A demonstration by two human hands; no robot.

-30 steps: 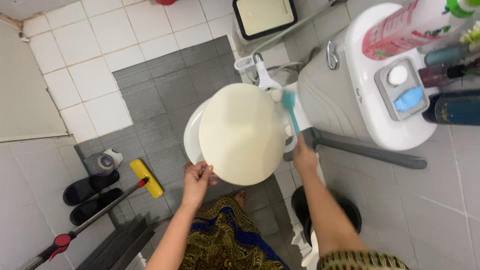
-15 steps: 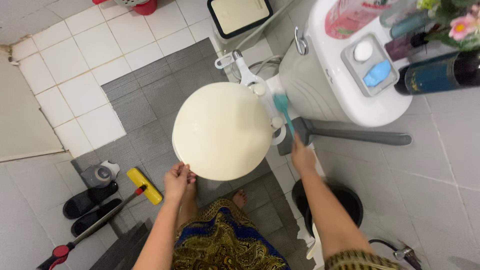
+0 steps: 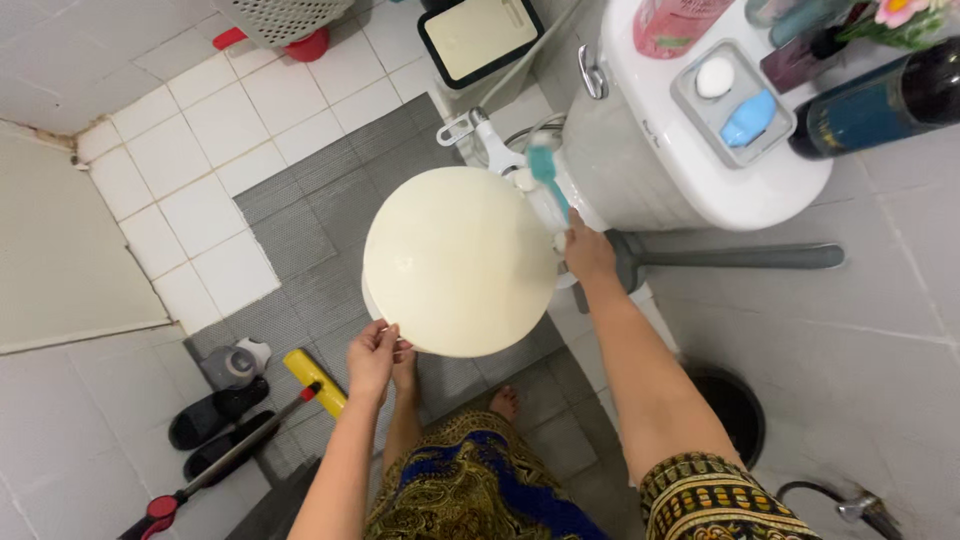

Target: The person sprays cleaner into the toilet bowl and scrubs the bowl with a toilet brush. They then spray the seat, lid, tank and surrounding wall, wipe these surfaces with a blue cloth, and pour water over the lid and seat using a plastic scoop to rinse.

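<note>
Two hands at work, both mine. My left hand [image 3: 373, 355] pinches the front rim of the cream toilet lid [image 3: 460, 260], thumb and fingers pressed onto its edge, holding it raised and tilted over the bowl. My right hand [image 3: 588, 252] is closed round the handle of a teal brush [image 3: 546, 175], whose head sits at the lid's hinge, just in front of the white cistern [image 3: 660, 150].

Step in hand, as I judge it: scrubbing the hinge area while the lid is held up. The next stroke calls for a steady left grip on the rim and short passes around the hinge fittings.

Count:
- one lid, one brush, one cistern
- one grey soap tray [image 3: 730, 95] on the cistern top, holding one white and one blue piece
- one dark bottle [image 3: 880, 95] lying beside the tray
- one yellow-headed mop [image 3: 315, 385] on the floor
- two black slippers [image 3: 215, 430], near the mop
- one grey floor mat [image 3: 320, 220] under the toilet
</note>
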